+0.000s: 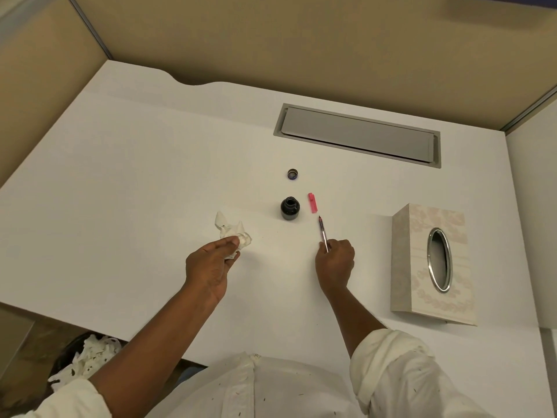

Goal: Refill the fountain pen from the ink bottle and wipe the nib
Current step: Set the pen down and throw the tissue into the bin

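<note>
While the right hand (334, 262) curls its fingers round the rear end of the fountain pen (323, 233), the left hand (211, 267) pinches a crumpled white tissue (233, 232) between thumb and fingers, with most of the wad sticking out beyond the fingertips. Both hands are low over the white counter (150, 176), well apart from each other. The pen slants away from the person, its dark nib end pointing forward and slightly left; whether the tip touches the counter cannot be told. Just beyond the nib lies the pink pen cap (313, 203), flat on the counter and apart from the pen. Left of that cap stands the ink bottle (290, 209), upright, open-mouthed and dark with ink, between the two hands and a little farther out. Its bottle cap (293, 174) rests on the counter behind it, opening upward. To the right of the right hand a patterned tissue box (431, 263) stands with an oval metal-rimmed slot in its upper face. Farther back a grey cable hatch (357, 135) is set into the counter. Below the counter's near edge, at the left, a bin (87, 360) holds ink-spotted white tissues.
</note>
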`<state>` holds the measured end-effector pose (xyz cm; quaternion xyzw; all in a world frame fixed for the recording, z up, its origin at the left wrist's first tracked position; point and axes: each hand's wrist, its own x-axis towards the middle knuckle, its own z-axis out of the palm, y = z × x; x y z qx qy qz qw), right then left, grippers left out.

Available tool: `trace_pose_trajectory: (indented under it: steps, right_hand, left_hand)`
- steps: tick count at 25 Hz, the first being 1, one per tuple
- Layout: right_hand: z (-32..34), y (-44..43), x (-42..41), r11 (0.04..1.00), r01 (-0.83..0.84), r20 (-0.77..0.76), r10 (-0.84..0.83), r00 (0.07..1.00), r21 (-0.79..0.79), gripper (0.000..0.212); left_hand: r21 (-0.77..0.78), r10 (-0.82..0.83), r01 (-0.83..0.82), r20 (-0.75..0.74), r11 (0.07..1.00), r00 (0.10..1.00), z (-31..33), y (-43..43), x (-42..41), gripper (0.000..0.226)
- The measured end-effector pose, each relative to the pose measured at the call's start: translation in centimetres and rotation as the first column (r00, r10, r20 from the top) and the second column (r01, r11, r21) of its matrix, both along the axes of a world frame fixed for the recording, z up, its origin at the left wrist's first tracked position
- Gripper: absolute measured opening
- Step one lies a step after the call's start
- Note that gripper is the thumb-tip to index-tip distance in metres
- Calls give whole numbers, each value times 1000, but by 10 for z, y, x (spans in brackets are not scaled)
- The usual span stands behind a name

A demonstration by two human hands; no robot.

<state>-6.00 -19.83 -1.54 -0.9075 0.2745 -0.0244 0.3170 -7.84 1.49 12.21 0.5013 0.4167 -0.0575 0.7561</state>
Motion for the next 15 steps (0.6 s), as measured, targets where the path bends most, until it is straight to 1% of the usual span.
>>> trace_pose_trajectory:
  steps: [8, 15]
  right_hand:
    - [-1, -2, -4, 999, -1, 50, -1, 999, 34, 19]
    - [-3, -3, -4, 999, -12, 47, 10, 999, 45, 20]
  left_hand:
    - [1, -16, 16, -9, 1000, 1000, -1, -9, 2, 8]
    - [-3, -4, 4, -20, 1000, 1000, -5, -9, 2, 9]
